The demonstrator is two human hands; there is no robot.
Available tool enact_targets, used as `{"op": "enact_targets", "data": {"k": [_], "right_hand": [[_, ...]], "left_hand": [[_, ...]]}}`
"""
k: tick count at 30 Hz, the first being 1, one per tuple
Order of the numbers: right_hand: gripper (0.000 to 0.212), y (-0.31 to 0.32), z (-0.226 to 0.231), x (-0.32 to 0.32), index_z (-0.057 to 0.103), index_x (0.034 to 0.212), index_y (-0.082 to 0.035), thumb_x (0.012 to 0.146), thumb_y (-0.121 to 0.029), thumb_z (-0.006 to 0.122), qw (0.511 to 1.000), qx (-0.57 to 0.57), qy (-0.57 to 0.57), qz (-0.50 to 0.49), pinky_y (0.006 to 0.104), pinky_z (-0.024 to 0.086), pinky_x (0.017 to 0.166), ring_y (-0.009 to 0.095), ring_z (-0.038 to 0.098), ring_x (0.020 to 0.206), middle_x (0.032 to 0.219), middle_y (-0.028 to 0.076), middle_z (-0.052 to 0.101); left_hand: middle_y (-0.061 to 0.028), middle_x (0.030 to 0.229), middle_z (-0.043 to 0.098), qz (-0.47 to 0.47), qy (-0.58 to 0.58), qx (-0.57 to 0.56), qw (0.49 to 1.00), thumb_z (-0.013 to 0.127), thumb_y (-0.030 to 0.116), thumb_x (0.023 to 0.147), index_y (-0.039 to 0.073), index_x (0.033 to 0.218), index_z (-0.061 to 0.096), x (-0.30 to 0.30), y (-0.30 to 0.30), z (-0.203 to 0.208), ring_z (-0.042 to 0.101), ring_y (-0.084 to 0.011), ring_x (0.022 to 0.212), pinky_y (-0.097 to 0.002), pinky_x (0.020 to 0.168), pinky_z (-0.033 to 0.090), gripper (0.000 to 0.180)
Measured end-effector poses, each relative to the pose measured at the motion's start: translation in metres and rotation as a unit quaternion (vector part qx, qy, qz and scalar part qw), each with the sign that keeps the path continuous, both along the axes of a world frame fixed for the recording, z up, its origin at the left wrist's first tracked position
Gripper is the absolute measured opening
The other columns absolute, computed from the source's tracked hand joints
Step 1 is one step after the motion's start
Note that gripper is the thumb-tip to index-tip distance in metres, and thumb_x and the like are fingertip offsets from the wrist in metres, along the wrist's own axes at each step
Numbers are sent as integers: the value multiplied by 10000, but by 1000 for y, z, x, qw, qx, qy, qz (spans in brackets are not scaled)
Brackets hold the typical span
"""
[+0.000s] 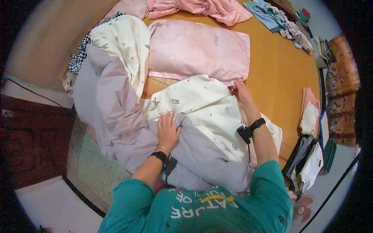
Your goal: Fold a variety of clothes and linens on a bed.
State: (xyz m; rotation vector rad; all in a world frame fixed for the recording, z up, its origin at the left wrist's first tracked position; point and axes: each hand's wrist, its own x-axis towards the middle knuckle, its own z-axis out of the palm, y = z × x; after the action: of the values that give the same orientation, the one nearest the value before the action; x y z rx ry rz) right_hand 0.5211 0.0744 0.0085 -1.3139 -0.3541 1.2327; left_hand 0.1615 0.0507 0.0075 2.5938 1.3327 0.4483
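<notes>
A pink pillow (198,50) lies flat across the bed. My right hand (241,93) is at its near right corner, with thumb and fingers closed on the edge of the fabric; some of the fingers are hidden. A bunched quilt, white with small grey butterfly prints on one face (194,95) and plain grey-lilac on the other, spreads from the left side to right in front of me. Resting on its folded edge is my left hand (169,130), fingers stretched out and holding nothing. Each wrist wears a black strap with a small black device.
The bed is covered by an orange-tan mat (281,66). Crumpled pink cloth (198,7) lies along the far edge, with blue clothes (268,17) at the far right. Folded dark garments (299,159) are stacked at the right edge, above a fan (303,209). A dark wooden door (31,139) stands left.
</notes>
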Motion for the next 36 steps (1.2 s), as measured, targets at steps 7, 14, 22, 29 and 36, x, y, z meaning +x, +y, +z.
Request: {"op": "enact_targets", "data": {"k": [7, 14, 22, 29, 36], "right_hand": [[249, -23, 55, -19, 493, 1117, -62, 947, -242, 462, 994, 107, 3, -7, 280, 460, 814, 141, 550, 911, 1042, 55, 567], [298, -79, 131, -32, 453, 1192, -25, 952, -202, 448, 983, 179, 27, -25, 322, 431, 933, 168, 519, 1048, 1145, 64, 532], [341, -232, 172, -25, 400, 1257, -18, 953, -171, 427, 972, 208, 19, -107, 376, 356, 1015, 201, 477, 1140, 1240, 91, 490], [397, -371, 126, -35, 390, 1296, -44, 947, -228, 434, 952, 169, 42, -251, 382, 320, 1028, 201, 435, 1183, 1280, 78, 465], [487, -390, 66, -67, 315, 1345, -68, 940, -294, 464, 924, 131, 206, -293, 455, 312, 1046, 262, 371, 1241, 1369, 105, 363]], "left_hand": [[-124, 1277, 431, 3, 2, 22, 1000, 680, 199, 708, -38, 1009, 550, -1, 4, -4, 346, -292, 1242, -471, 1047, 241, 404], [-118, 1274, 436, -16, 9, 40, 999, 686, 199, 703, -31, 999, 559, 2, 1, -7, 347, -287, 1241, -451, 1045, 247, 396], [-143, 1219, 495, 7, 65, 68, 996, 598, 269, 777, -8, 1047, 573, -2, 6, -21, 445, -305, 1105, -462, 951, 304, 388], [-166, 1189, 561, -152, 157, -88, 972, 491, 297, 839, 44, 1162, 557, -50, 32, -56, 510, -343, 1107, -437, 948, 381, 416], [-110, 1206, 551, -78, -319, -299, 896, 461, 256, 897, 72, 1195, 524, -56, 84, -2, 522, -262, 1078, -391, 901, 435, 356]]}}
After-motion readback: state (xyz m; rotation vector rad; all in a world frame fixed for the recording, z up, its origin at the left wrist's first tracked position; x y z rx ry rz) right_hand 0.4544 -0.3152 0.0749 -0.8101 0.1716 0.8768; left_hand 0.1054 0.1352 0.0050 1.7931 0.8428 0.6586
